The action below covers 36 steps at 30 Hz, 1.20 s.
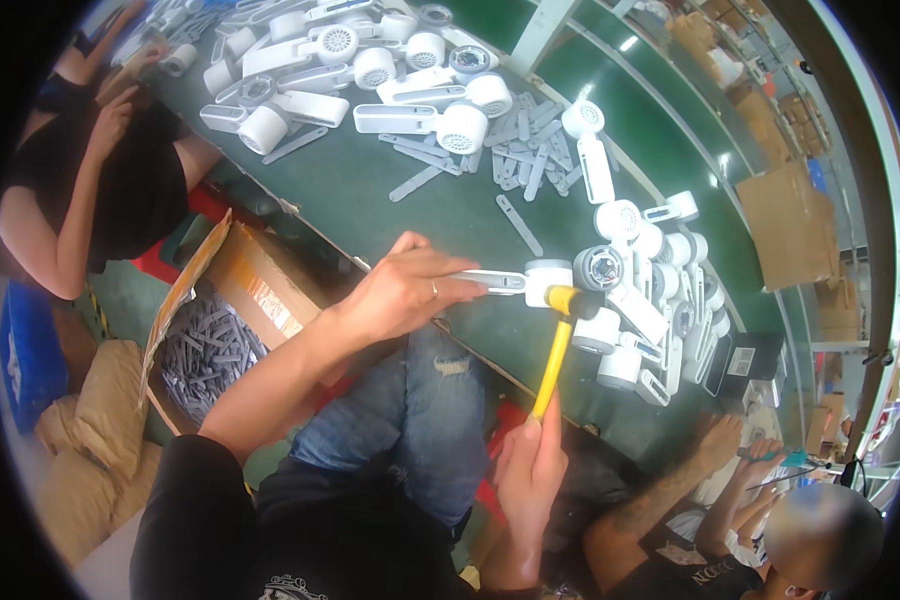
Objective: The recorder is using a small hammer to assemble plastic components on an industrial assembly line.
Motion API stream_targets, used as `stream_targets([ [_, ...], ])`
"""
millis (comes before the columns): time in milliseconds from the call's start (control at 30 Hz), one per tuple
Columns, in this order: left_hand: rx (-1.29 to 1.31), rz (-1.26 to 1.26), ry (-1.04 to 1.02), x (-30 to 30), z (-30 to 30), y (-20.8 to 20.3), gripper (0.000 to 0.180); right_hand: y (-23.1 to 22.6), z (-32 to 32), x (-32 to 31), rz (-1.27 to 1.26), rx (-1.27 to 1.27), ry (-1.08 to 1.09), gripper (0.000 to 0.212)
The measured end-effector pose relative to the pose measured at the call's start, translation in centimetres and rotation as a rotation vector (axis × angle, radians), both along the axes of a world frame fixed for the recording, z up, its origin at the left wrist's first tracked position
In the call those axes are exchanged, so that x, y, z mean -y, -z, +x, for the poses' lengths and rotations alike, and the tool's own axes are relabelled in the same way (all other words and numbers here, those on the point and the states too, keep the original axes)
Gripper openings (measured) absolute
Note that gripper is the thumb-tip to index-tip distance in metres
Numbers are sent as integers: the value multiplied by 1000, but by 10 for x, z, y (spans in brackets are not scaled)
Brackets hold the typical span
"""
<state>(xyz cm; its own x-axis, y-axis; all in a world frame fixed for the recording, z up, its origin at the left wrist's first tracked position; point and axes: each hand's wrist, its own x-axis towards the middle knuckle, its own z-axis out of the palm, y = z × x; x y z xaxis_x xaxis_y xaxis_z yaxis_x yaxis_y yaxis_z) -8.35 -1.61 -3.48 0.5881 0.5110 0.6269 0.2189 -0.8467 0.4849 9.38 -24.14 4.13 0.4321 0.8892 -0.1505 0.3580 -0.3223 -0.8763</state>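
Note:
My left hand (402,288) is closed round the handle of a white handheld fan (544,279), which lies along the green table with its round head to the right. In my right hand (530,462) is a mallet (554,365) with a yellow handle and a yellow-and-black head. The mallet's head overlaps the lower right of the fan's head; whether they touch I cannot tell. Just beyond, a flat grey strip (519,224) lies alone on the table. A pile of similar grey strips (535,145) is farther back.
Many white fans (375,68) are heaped at the far left, and more fans (660,290) crowd the right side. An open cardboard box (260,290) of grey strips stands left of my legs. One person (90,190) sits at left, others (660,510) at lower right.

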Motion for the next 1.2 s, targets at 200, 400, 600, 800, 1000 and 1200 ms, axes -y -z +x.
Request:
stream_targets([
  [200,37,-70,-24,1,3,2,31,-32,-6,-9,-33,122,-10,55],
  [400,18,-60,-49,3,5,0,31,-1,-2,-35,-200,316,-129,54],
  [600,44,-74,-53,2,10,-3,31,-27,-8,-15,-1,146,54,56],
  [800,46,-58,-59,1,6,1,29,-43,-4,-18,-104,184,-48,56],
  [1000,71,-63,-53,2,10,0,31,-8,-2,-26,-136,342,-87,55],
  [1200,51,-59,-52,1,12,0,33,10,-10,-27,-133,426,-108,54],
])
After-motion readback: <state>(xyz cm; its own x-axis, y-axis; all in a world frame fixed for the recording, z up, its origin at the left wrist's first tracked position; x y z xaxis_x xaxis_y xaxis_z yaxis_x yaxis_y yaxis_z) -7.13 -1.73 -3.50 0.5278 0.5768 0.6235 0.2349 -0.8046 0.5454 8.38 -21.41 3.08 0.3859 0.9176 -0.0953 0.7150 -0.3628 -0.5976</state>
